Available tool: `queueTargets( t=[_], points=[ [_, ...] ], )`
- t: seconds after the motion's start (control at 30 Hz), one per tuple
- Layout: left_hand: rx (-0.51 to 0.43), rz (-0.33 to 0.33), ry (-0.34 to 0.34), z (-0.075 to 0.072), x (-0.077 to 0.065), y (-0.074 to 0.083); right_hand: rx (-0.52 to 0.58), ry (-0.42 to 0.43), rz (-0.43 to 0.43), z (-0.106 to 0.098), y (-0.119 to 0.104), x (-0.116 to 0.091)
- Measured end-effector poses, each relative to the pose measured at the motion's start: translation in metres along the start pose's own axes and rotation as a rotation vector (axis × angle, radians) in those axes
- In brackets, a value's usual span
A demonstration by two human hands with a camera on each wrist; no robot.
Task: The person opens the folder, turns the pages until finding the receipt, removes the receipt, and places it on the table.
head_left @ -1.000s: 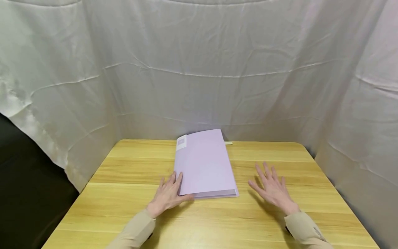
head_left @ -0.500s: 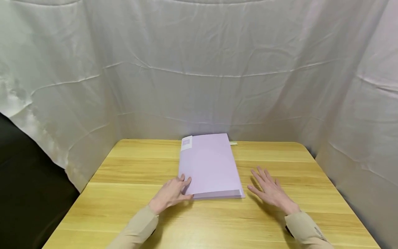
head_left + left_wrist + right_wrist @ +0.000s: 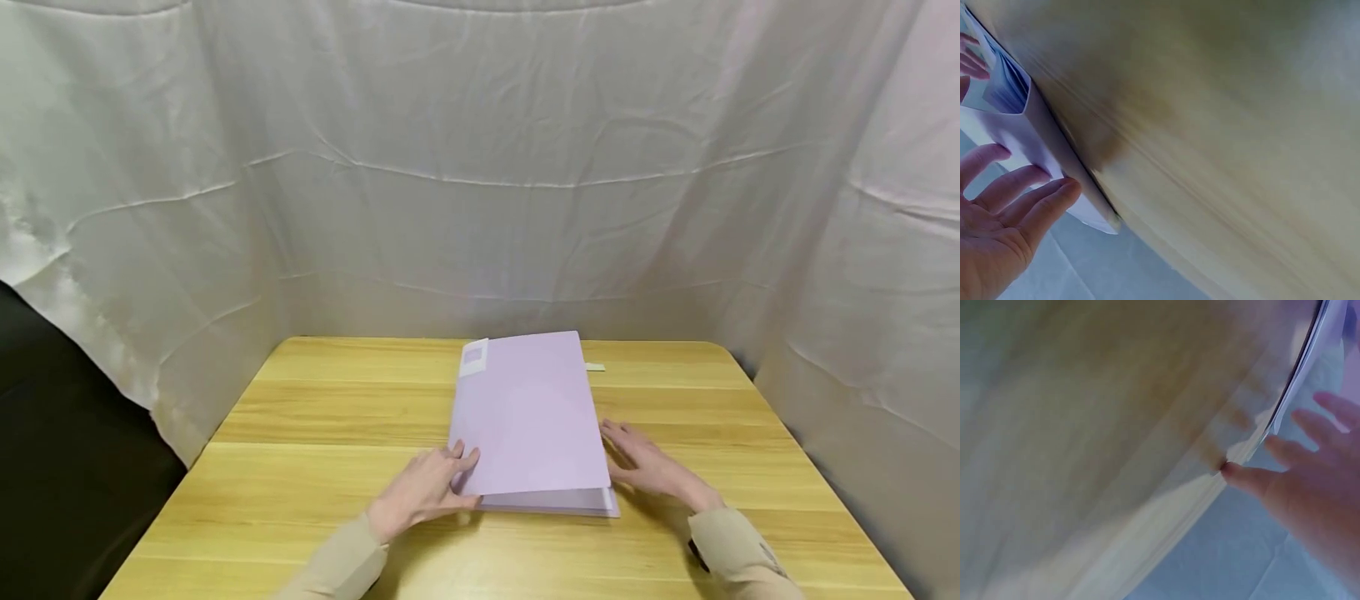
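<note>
A pale purple folder [image 3: 528, 417] lies on the table with its spine to the left, a white label [image 3: 473, 357] near the far end. My left hand [image 3: 422, 490] holds its near left corner; the left wrist view shows fingers [image 3: 1054, 199] against the spine [image 3: 1063, 153]. My right hand [image 3: 654, 468] is beside the right edge, fingers extended, with fingertips at or just off that edge. Its thumb [image 3: 1244, 477] is spread from the other fingers in the right wrist view. The front cover stands slightly lifted, and pages [image 3: 1009, 84] show inside.
The wooden table [image 3: 322, 467] extends on both sides of the folder. A short pale strip [image 3: 595, 367] sticks out past the folder's right edge. Grey cloth [image 3: 480, 208] hangs behind and beside the table. Something black [image 3: 67, 450] lies beyond its left edge.
The folder has slid right and nearer to me together with my left hand. My right hand has come left to the folder's right edge. The near cover gap looks wider.
</note>
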State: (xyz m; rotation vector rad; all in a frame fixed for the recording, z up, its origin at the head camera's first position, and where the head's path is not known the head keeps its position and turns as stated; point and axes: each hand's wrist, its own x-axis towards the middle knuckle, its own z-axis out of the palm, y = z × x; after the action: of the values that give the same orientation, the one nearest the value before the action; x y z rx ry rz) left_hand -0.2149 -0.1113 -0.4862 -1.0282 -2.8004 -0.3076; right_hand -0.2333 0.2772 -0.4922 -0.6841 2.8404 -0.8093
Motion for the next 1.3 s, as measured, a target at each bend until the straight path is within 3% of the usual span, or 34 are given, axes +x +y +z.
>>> queueTargets(
  t=[0.23, 0.43, 0.97, 1.3],
  points=[
    [-0.014, -0.017, 0.025, 0.0, -0.007, 0.013, 0.059, -0.119, -0.002, -0.001, 0.004, 0.007],
    [-0.074, -0.057, 0.082, 0.004, -0.01, 0.02, 0.035, -0.134, 0.018, 0.0, 0.005, 0.011],
    [-0.168, -0.334, 0.174, 0.0, -0.007, 0.034, 0.047, -0.146, 0.098, -0.001, -0.007, 0.007],
    [-0.211, -0.332, 0.243, -0.018, -0.001, 0.043, 0.014, -0.155, 0.1, -0.002, -0.01, 0.006]
  ],
)
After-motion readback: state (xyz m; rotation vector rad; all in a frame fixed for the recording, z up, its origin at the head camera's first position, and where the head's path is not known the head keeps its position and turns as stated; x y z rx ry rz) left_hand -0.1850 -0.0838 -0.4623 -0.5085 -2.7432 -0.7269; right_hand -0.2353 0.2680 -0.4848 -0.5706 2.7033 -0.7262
